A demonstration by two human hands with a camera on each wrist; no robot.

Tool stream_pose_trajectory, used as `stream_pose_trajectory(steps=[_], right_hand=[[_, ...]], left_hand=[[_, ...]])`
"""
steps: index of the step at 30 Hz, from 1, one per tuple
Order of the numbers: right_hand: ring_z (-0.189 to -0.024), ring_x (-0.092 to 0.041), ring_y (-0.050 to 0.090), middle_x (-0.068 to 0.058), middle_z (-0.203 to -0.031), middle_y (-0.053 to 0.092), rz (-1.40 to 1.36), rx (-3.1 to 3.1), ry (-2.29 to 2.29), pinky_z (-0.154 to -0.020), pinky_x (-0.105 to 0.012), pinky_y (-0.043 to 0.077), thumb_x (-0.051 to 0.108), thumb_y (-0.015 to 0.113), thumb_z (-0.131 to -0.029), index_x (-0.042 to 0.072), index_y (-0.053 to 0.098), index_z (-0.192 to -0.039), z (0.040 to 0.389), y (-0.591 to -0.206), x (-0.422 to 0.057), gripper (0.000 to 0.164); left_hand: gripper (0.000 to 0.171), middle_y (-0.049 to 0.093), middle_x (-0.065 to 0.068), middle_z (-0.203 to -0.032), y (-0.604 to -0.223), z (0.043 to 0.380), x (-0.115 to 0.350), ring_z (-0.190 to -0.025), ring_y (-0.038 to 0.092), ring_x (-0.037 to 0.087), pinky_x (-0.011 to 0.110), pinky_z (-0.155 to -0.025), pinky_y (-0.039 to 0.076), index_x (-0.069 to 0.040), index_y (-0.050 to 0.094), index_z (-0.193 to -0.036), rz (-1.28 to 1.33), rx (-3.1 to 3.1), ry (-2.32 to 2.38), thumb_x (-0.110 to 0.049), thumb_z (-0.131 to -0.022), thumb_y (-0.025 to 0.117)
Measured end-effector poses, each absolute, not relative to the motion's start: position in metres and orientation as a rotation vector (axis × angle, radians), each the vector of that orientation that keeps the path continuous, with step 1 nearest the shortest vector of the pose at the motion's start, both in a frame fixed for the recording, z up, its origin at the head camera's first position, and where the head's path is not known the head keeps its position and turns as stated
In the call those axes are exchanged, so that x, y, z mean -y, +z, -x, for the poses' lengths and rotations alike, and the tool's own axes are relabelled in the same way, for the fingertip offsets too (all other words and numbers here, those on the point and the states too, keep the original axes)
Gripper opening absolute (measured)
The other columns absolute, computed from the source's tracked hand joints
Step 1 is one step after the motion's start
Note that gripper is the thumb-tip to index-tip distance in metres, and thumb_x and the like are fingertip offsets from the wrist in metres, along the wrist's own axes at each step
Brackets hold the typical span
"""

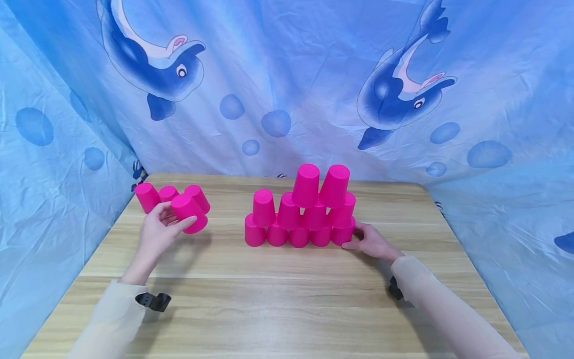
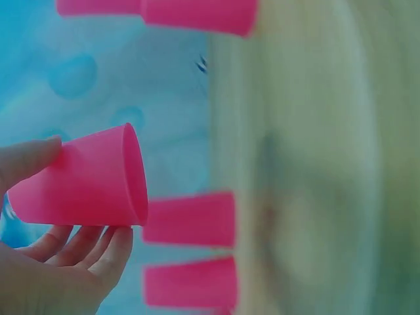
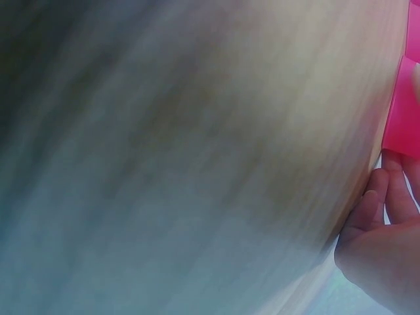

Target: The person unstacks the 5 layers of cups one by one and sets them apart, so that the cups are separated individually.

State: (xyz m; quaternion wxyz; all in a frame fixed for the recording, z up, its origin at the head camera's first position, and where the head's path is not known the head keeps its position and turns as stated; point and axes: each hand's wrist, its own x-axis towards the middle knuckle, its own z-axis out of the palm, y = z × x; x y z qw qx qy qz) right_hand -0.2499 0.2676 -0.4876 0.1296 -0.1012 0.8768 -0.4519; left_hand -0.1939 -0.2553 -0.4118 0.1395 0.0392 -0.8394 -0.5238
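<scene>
My left hand (image 1: 161, 229) grips an upside-down pink cup (image 1: 186, 212) above the left of the table, thumb on one side and fingers on the other. The left wrist view shows this held cup (image 2: 85, 184) clear of the tabletop. At the centre stands a stack of upside-down pink cups in three rows, two of them (image 1: 306, 185) on top. My right hand (image 1: 369, 242) holds the bottom row's right-end cup (image 1: 342, 235), thumb at its front and fingers at its side. In the right wrist view, fingertips touch that cup (image 3: 401, 118); part lies outside the frame.
Three more upside-down pink cups (image 1: 145, 198) stand behind my left hand at the table's far left. The wooden table (image 1: 269, 309) ends at a blue curtain (image 1: 291, 60) printed with dolphins and bubbles. Black bands (image 1: 153, 301) are at both wrists.
</scene>
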Motion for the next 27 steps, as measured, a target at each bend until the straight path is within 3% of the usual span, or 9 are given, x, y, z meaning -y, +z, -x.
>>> stream_pose_trajectory(steps=[8,19,27], right_hand=[[-0.115,-0.027,0.05,-0.004,-0.126,0.056,0.277,-2.544,-1.307,-0.097,-0.049,0.041,0.029,0.083,-0.074,0.015,0.053,-0.135,0.25,-0.488,-0.268,0.07],[-0.115,-0.025,0.05,-0.001,-0.125,0.057,0.267,-2.562,-1.292,-0.097,-0.048,0.042,0.027,0.083,-0.074,0.018,0.054,-0.134,0.25,-0.486,-0.268,0.068],[-0.113,-0.025,0.051,-0.001,-0.124,0.057,0.262,-2.579,-1.275,-0.097,-0.047,0.042,0.028,0.083,-0.074,0.018,0.055,-0.134,0.249,-0.485,-0.266,0.067]], left_hand=[[0.076,0.05,0.024,-0.128,-0.435,0.187,0.303,-0.11,0.053,0.033,0.011,-0.072,0.046,0.004,0.038,-0.136,-0.377,2.549,-1.418,-0.039,-0.084,0.073],[0.075,0.049,0.023,-0.131,-0.449,0.186,0.35,-0.108,0.049,0.034,0.013,-0.064,0.043,0.001,0.039,-0.142,-0.641,2.498,-1.308,-0.038,-0.086,0.07],[0.083,0.042,0.027,-0.138,-0.451,0.191,0.37,-0.119,0.042,0.041,0.033,-0.074,0.045,0.001,0.029,-0.147,-0.799,2.506,-1.309,-0.042,-0.086,0.067]])
